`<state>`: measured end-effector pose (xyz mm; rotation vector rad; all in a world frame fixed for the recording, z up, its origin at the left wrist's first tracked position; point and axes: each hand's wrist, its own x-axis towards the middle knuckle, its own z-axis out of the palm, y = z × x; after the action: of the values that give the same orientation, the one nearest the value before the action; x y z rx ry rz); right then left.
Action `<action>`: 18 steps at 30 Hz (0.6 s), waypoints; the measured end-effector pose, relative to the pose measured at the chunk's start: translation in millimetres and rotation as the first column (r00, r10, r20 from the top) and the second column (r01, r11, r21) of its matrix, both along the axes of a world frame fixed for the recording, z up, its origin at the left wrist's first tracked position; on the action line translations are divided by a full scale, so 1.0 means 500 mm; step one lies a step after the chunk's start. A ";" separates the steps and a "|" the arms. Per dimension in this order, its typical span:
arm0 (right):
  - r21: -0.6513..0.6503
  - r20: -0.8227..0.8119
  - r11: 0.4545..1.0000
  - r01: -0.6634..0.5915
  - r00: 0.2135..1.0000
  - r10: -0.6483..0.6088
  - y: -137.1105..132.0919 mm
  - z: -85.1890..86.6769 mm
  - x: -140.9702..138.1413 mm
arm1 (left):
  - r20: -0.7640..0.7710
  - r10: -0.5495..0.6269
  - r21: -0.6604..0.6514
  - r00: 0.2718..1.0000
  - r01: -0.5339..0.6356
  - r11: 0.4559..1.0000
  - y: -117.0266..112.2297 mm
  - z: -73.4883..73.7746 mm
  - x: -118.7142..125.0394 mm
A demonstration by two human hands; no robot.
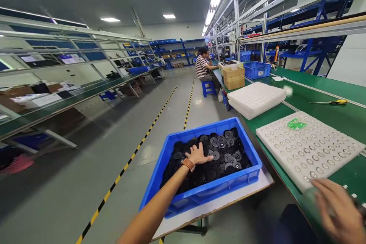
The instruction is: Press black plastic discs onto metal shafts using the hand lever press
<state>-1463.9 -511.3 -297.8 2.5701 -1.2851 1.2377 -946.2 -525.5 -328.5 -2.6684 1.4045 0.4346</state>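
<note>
My left hand (197, 155), with a brown strap at the wrist, reaches into a blue plastic bin (211, 190). Its fingers are spread over a heap of round black discs (210, 175), some with a patterned grey face; nothing is visibly gripped in it. At the lower right, my right hand (339, 207) is smeared by motion beside the near corner of a white foam tray (288, 160). Whether it holds anything cannot be made out. Rows of small round metal-rimmed parts sit in that tray, and a green circuit board (296, 124) lies on top.
The bin rests on a white board (228, 206) beside the green workbench (323, 87). Farther back are another foam block (257, 97), a yellow-handled screwdriver (337, 102), a cardboard box (233, 77) and a blue crate (257, 70). A person (203, 65) sits at the bench.
</note>
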 end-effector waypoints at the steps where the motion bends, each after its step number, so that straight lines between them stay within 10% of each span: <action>1: 0.057 0.025 0.990 -0.130 0.991 0.129 -0.022 0.016 0.084 | 0.003 -0.023 -0.002 1.000 0.023 1.000 0.000 -0.005 -0.009; 4: 0.593 -0.068 0.768 -0.242 0.935 0.347 -0.098 0.061 0.367 | 0.034 -0.047 -0.030 0.998 0.048 0.998 0.006 -0.010 -0.017; 9: 0.848 -0.212 0.526 0.068 0.953 0.218 -0.206 0.049 0.710 | 0.059 -0.032 -0.034 0.998 0.034 0.999 0.002 -0.014 0.025; 13: 0.886 -0.331 0.335 0.320 0.943 -0.025 -0.257 -0.006 0.789 | 0.051 -0.088 -0.046 0.995 0.091 0.995 -0.010 -0.017 0.034; 18: 0.950 -0.190 0.264 0.167 0.980 0.064 -0.281 -0.054 0.767 | -0.013 -0.170 -0.168 0.985 0.166 0.972 -0.015 0.000 -0.007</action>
<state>-1080.4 -652.0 -324.6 3.0546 -2.6644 -0.0685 -949.7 -533.0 -328.5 -2.6470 1.7307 0.3532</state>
